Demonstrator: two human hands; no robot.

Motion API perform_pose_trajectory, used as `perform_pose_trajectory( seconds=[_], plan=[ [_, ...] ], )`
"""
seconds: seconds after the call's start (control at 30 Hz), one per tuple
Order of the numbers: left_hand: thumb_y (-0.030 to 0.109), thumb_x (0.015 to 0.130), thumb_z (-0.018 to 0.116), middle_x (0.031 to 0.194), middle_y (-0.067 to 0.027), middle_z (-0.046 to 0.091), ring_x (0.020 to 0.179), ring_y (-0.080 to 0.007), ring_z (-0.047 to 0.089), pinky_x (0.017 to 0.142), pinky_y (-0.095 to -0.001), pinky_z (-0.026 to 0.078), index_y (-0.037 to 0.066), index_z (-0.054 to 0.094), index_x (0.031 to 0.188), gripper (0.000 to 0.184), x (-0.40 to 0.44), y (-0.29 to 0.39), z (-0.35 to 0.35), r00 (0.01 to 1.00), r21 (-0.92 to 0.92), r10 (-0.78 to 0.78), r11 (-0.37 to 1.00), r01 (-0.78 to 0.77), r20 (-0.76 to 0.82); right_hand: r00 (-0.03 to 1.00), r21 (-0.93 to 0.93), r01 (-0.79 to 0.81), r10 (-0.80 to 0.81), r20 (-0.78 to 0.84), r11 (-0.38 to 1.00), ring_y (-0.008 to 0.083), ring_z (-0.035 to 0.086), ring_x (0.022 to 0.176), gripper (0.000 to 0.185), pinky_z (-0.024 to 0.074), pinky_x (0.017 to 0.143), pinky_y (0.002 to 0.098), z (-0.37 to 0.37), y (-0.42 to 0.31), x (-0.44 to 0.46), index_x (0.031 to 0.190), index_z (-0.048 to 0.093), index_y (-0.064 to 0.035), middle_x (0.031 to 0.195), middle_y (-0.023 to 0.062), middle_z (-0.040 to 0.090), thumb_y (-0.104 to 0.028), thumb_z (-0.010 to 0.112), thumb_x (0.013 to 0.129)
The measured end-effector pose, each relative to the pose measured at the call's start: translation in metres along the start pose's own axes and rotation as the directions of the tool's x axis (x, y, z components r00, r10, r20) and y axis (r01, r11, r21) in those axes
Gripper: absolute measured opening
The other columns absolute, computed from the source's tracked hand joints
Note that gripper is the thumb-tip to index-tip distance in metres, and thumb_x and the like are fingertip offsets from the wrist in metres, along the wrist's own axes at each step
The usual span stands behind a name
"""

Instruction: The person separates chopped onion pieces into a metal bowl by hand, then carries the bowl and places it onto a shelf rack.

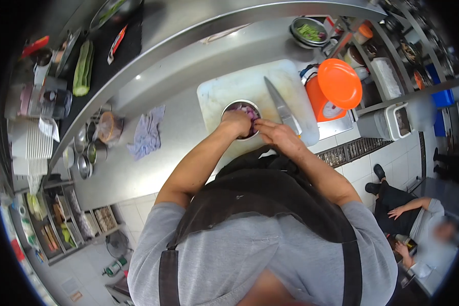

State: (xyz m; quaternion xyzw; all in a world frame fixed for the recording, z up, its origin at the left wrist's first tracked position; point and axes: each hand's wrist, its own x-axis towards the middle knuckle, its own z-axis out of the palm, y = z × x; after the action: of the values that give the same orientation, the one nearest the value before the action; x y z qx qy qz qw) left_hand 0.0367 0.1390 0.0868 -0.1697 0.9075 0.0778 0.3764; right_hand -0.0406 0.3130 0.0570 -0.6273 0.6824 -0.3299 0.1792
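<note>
A round metal bowl (226,106) stands on the white cutting board (217,92), with purple and white chopped red onion (251,113) in it. My left hand (235,124) reaches down into the bowl, its fingers hidden among the pieces. At the bowl's right side, my right hand (278,133) has its fingers together on the rim, steadying it; the thumb is hard to see. Right of the bowl a large kitchen knife (279,101) lies on the board, its tip pointing away from me and its handle close to my right hand.
An orange kitchen scale (324,97) stands right of the board. Bowls of cut green vegetables (309,33) sit at the back. Left lie a crumpled cloth (148,132) and small containers (109,127). A shelf edge (188,41) runs across the far side. Another person (423,219) is at lower right.
</note>
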Motion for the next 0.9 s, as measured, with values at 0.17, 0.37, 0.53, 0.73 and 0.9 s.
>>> perform_pose_trajectory(
  seconds=[0.17, 0.37, 0.53, 0.73, 0.9],
  plan=[
    [0.037, 0.088, 0.055, 0.105, -0.0162, 0.072, 0.098, -0.0319, 0.069, 0.086, -0.0438, 0.053, 0.01, 0.076, 0.096, 0.035, 0.01, -0.013, 0.023, 0.979, 0.055, 0.203, 0.977, -0.204, 0.026, 0.999, 0.093, 0.025, -0.028, 0.022, 0.995, 0.0362, 0.06, 0.112, 0.036, 0.0505, 0.094, 0.041, 0.004, 0.004, -0.005, 0.12, 0.061, -0.0018, 0.127, 0.0178, 0.06, -0.014, 0.055, 0.087],
    [0.033, 0.089, 0.054, 0.118, -0.0188, 0.067, 0.109, -0.0346, 0.065, 0.103, -0.0435, 0.045, 0.009, 0.07, 0.115, 0.039, 0.053, -0.046, 0.08, 0.889, 0.279, 0.432, 0.882, -0.381, -0.154, 0.993, 0.048, 0.053, -0.058, 0.106, 0.997, 0.0325, 0.059, 0.118, 0.039, 0.0507, 0.097, 0.0394, 0.01, 0.011, -0.004, 0.128, 0.056, -0.0069, 0.138, 0.0118, 0.055, -0.012, 0.056, 0.089],
    [0.021, 0.081, 0.062, 0.113, -0.0192, 0.069, 0.107, -0.0331, 0.067, 0.093, -0.0438, 0.053, 0.003, 0.072, 0.106, 0.033, 0.021, -0.015, 0.042, 0.986, 0.219, 0.16, 0.961, -0.168, 0.054, 0.991, 0.083, 0.038, -0.048, 0.125, 0.996, 0.0355, 0.056, 0.12, 0.039, 0.0498, 0.095, 0.0418, 0.009, 0.007, -0.006, 0.124, 0.058, -0.0051, 0.142, 0.0133, 0.052, -0.01, 0.06, 0.086],
    [0.025, 0.081, 0.061, 0.11, -0.0144, 0.071, 0.104, -0.0336, 0.067, 0.091, -0.0431, 0.053, 0.013, 0.074, 0.105, 0.029, 0.002, -0.019, 0.035, 0.969, 0.098, 0.244, 0.966, -0.238, -0.043, 0.995, 0.074, 0.059, -0.064, 0.071, 0.996, 0.0346, 0.058, 0.116, 0.037, 0.0506, 0.089, 0.0417, 0.014, 0.008, -0.007, 0.121, 0.059, -0.0035, 0.141, 0.014, 0.052, -0.007, 0.06, 0.084],
    [0.027, 0.08, 0.061, 0.109, -0.013, 0.071, 0.105, -0.0316, 0.067, 0.093, -0.042, 0.052, 0.016, 0.073, 0.104, 0.029, 0.014, -0.025, 0.033, 0.906, 0.059, 0.421, 0.904, -0.423, 0.041, 0.997, 0.052, 0.065, -0.066, 0.027, 0.997, 0.0321, 0.06, 0.111, 0.026, 0.0513, 0.082, 0.0416, 0.015, 0.005, -0.011, 0.111, 0.06, -0.0048, 0.128, 0.0084, 0.057, -0.011, 0.06, 0.086]
  ],
)
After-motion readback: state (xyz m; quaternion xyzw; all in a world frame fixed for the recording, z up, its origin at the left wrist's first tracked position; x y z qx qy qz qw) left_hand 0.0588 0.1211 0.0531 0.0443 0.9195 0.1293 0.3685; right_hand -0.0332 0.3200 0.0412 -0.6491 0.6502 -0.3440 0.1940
